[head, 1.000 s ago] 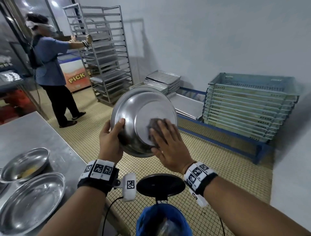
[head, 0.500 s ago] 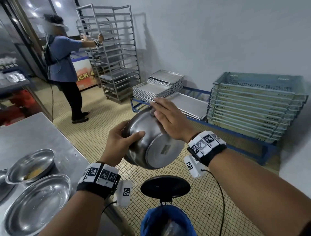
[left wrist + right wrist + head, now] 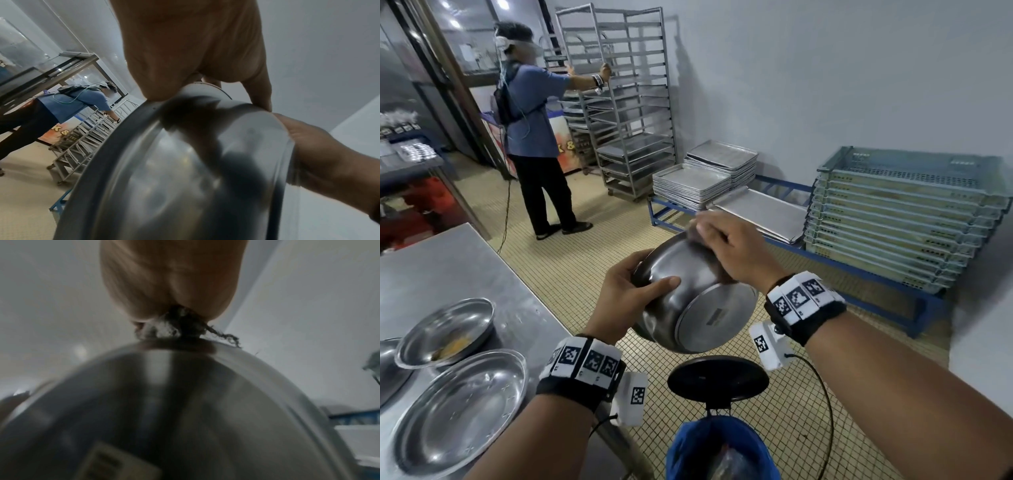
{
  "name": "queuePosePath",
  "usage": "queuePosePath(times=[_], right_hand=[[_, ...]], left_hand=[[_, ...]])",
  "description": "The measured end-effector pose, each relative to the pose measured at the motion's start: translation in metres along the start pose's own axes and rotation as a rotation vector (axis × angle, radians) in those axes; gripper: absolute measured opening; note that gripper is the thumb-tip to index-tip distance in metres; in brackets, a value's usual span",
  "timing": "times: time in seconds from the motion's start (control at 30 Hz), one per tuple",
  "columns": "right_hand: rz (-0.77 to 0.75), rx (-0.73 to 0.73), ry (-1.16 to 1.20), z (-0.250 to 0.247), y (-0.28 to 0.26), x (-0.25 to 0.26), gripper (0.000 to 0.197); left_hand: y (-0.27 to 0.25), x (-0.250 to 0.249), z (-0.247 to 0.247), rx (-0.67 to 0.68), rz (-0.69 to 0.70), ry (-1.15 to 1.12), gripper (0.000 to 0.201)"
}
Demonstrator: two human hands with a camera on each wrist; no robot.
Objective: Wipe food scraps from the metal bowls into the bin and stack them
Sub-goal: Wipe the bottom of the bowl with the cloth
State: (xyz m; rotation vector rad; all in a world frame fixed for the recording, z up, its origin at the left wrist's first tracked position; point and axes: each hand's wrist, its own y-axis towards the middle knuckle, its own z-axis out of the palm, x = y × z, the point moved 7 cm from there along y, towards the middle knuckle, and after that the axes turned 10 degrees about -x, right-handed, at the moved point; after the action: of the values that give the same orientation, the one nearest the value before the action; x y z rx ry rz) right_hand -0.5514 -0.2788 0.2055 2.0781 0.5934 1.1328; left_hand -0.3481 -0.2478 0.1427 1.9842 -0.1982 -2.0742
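Two hands on one metal bowl [image 3: 690, 301], held tilted, base toward cam, above the blue-lined bin [image 3: 722, 448]. Head view: left hand [image 3: 619, 294] grips its rim, thumb on outer wall; right hand [image 3: 736, 250], fingers curled, presses a dark scrubber [image 3: 693, 236] at the upper rim. Two more bowls [image 3: 445, 329] near the table [image 3: 458, 267] front edge. L wrist: fingers [image 3: 258, 91] clamped over rim. R wrist: scrubber [image 3: 176, 326] pinched against bowl [image 3: 185, 410].
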Motion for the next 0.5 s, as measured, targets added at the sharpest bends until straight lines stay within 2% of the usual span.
queuePosePath(times=[0.07,0.2,0.27,0.37,0.5], right_hand=[[0.007,0.097,0.016,0.004,-0.005,-0.007,0.027],[0.236,0.236,-0.053,-0.006,-0.014,-0.034,0.022],[0.212,0.304,-0.084,0.003,-0.018,-0.025,0.025],[0.094,0.248,-0.142,0.008,-0.02,-0.014,0.028],[0.258,0.073,-0.092,-0.019,-0.031,-0.042,0.026]], left_hand=[[0.0,0.0,-0.002,0.01,0.004,-0.001,0.051],[-0.004,0.0,-0.01,0.034,-0.007,-0.005,0.053],[-0.005,0.0,-0.006,0.061,-0.007,0.023,0.054],[-0.006,0.001,0.0,0.069,-0.008,0.052,0.057],[-0.004,-0.002,-0.011,0.049,0.003,0.034,0.057]])
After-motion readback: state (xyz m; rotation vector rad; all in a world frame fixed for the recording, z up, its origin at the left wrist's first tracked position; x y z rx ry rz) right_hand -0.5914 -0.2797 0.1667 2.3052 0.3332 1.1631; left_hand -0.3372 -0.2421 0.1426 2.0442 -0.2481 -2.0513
